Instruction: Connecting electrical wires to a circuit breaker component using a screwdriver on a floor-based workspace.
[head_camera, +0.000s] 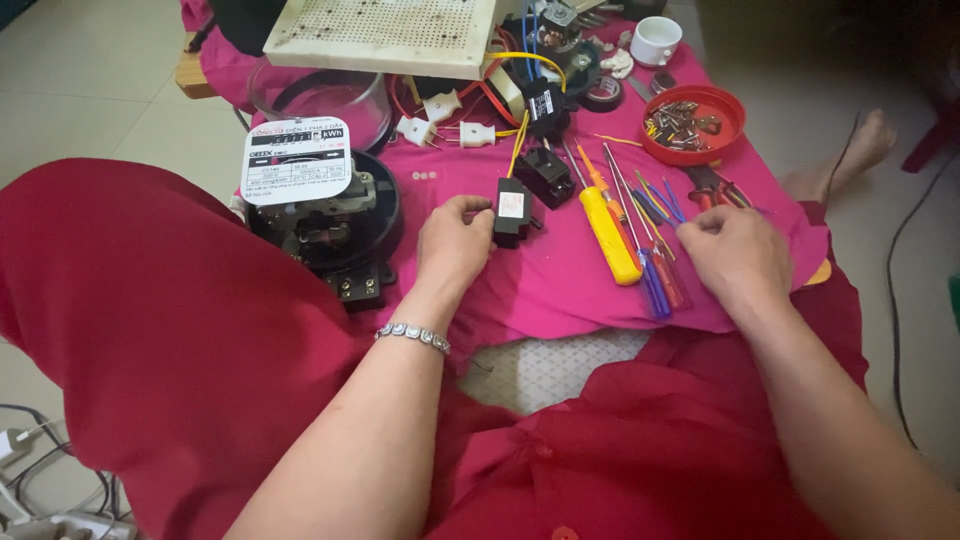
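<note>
My lap is covered in red cloth, and in front of me a low table is draped with a pink cloth (560, 280) that carries everything I am working on. The biggest piece on it is the white perforated board (385, 32) at the far edge, and nearer, to my left, sits the round black electricity meter (325, 215) with its white label plate on top. Farther right is a red bowl (694, 122) holding small metal parts, with a white cup (655, 40) beyond it. A yellow-handled screwdriver (610, 232) lies between my two hands, pointing away from me, and just right of it is a row of slimmer screwdrivers (655, 250) with blue and red handles. My left hand (455, 245), a bracelet at the wrist, has its thumb and fingers pinched on a small black breaker (512, 212) with a pale label on its face; the breaker stands just past my fingertips, with a yellow wire (518, 145) running up from it toward a second black breaker (545, 175) a little farther off. My right hand (735, 255) is well apart from the breaker, across the yellow screwdriver, its fingers curled loosely over the ends of the slim screwdrivers; I cannot tell whether it actually grips one.
</note>
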